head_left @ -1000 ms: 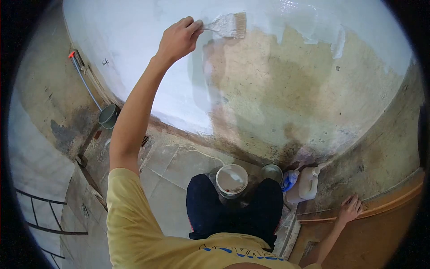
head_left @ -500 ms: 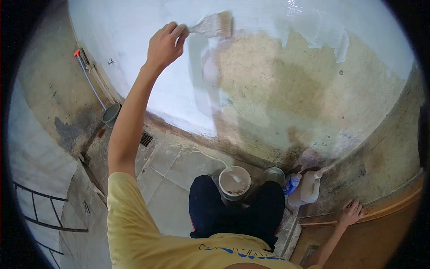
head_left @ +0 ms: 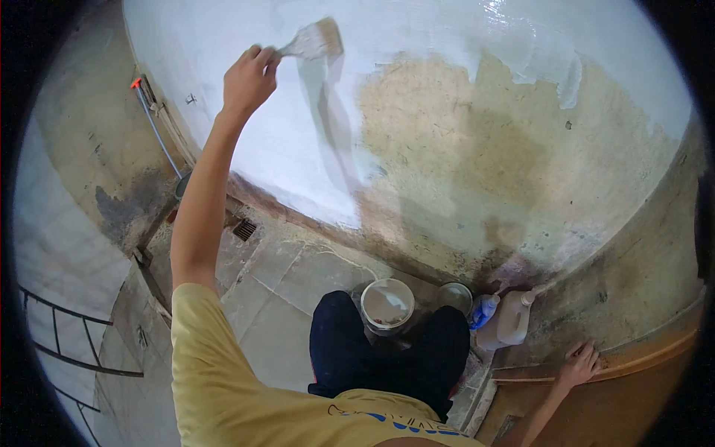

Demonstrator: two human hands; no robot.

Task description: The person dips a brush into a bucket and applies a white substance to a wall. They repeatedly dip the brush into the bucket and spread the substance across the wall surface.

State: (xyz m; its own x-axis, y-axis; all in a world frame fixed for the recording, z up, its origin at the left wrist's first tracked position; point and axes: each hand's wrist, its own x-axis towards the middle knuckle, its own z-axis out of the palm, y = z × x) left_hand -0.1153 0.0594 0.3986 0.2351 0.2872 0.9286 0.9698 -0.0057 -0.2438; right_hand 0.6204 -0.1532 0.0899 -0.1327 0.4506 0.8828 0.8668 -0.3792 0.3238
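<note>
My left hand (head_left: 251, 80) is closed round the handle of a wide paintbrush (head_left: 311, 43) coated in white paint. Its bristles point right, against or very near the wall (head_left: 439, 112), which is white on the left and top and bare, stained beige in the middle. Far to the right, my right hand (head_left: 580, 363) has its fingers curled over the upper edge of a brown wooden door (head_left: 648, 361). A bucket of white paint (head_left: 387, 304) stands on the floor between my knees.
Beside the bucket are a round metal container (head_left: 455, 296), a blue bottle (head_left: 485, 310) and a pale jug (head_left: 512, 320). A red-topped stick (head_left: 154, 127) leans in the left corner near a floor drain (head_left: 244, 229). A dark metal rack (head_left: 82, 343) lies lower left.
My left hand has swept the paintbrush left across the wall, and fresh white covers the strip near its previous place. My right hand stays at the door edge.
</note>
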